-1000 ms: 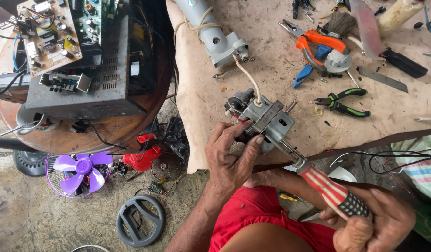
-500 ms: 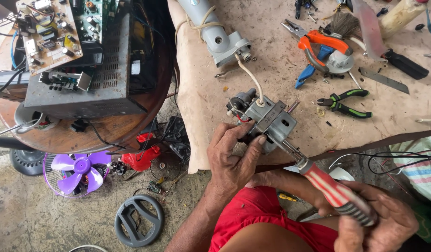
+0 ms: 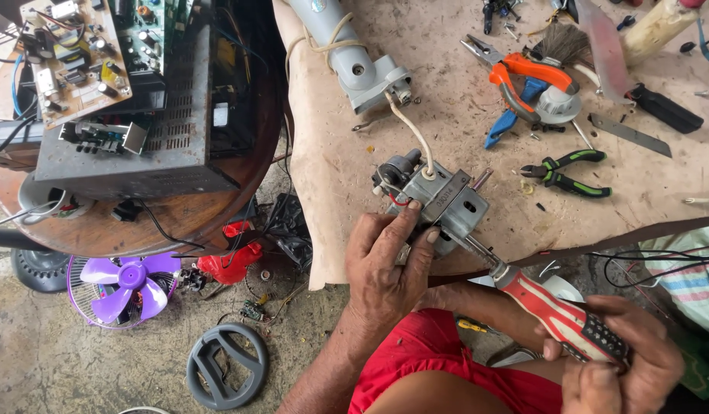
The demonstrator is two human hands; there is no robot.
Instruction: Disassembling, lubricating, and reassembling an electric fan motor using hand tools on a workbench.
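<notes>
My left hand (image 3: 386, 264) grips a small grey fan motor (image 3: 435, 199) at the near edge of the workbench (image 3: 446, 100), fingers pressed on its underside. A white cable runs from the motor to a grey fan neck (image 3: 354, 61) lying further back. My right hand (image 3: 626, 356) is closed round the red-and-white handle of a screwdriver (image 3: 557, 310). The screwdriver's metal shaft reaches up-left and its tip sits against the motor's lower right side.
On the bench lie orange-handled pliers (image 3: 523, 73), green-handled cutters (image 3: 565, 172), a knife (image 3: 626, 77) and a brush. A round wooden table (image 3: 178, 215) at left carries an opened metal chassis (image 3: 139, 115) with circuit boards. A purple fan blade (image 3: 124, 284) and plastic parts lie on the floor.
My right hand with the screwdriver has shifted slightly and turned on the handle. My left hand keeps its hold on the motor, which stays in place.
</notes>
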